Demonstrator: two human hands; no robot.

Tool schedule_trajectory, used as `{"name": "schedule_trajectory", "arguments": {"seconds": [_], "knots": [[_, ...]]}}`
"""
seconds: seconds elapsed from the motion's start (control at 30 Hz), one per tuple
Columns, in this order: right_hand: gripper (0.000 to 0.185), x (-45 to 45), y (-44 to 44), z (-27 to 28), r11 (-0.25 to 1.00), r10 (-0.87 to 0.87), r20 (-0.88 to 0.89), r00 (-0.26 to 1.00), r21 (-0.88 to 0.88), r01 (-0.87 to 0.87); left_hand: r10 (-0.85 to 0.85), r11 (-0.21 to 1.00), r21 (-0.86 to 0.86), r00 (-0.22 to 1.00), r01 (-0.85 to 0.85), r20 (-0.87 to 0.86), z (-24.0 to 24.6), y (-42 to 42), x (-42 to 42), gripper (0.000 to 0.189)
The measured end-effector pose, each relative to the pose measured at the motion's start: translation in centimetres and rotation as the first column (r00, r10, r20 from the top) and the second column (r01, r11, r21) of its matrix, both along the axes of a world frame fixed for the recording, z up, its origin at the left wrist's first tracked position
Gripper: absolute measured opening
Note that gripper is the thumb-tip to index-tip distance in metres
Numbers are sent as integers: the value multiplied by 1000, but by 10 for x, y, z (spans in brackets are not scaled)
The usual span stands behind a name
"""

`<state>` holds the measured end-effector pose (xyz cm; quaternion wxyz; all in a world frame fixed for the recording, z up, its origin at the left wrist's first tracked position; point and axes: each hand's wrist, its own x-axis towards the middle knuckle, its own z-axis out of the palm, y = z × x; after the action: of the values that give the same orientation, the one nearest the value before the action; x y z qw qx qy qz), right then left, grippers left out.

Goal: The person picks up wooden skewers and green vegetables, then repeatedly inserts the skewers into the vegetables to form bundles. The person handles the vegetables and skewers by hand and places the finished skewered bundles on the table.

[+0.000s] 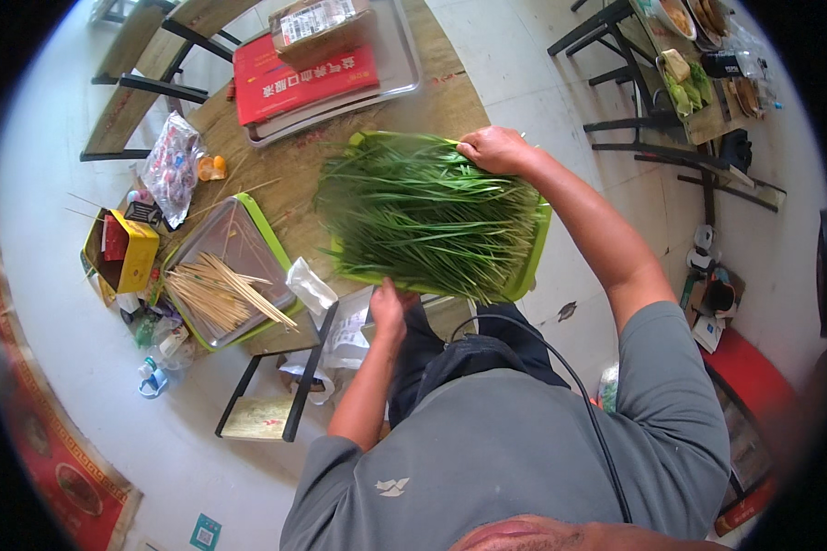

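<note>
A green plastic tray piled with long green Chinese chives is at the table's edge in front of me, partly over my lap. The leaf tips point left and the pale stem ends lie to the right. My right hand is closed on the tray's far rim near its right corner. At the near rim, my left hand grips the edge from below, its fingers partly hidden by the tray.
On the wooden table, a second green-rimmed tray holds bamboo skewers. Nearby are a yellow tin, a plastic bag and peeled orange. A red box and cardboard parcel lie farther back. A stool stands left.
</note>
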<state>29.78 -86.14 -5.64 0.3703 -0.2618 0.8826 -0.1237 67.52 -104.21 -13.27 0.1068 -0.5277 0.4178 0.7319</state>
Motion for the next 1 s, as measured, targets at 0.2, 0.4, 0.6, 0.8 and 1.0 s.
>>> {"name": "schedule_trajectory", "arguments": {"seconds": [0.2,0.4,0.6,0.8,1.0], "knots": [[43,5,-6,2,1000,-8,-37,999,13,8,20,999,-40,1000,-21,-19,-7,5,3,41],[46,2,-71,0,981,193,-66,979,-5,-194,304,933,199,953,-300,9,8,28,19,32],[46,-2,-155,-7,942,332,-123,935,-17,-337,455,858,270,891,-437,-3,1,14,21,32],[51,13,-188,18,953,304,-100,947,34,-302,480,857,236,876,-458,-40,1,-3,19,33],[49,3,-185,26,951,303,-96,948,-38,-307,532,821,300,842,-487,-89,5,0,21,36]]}}
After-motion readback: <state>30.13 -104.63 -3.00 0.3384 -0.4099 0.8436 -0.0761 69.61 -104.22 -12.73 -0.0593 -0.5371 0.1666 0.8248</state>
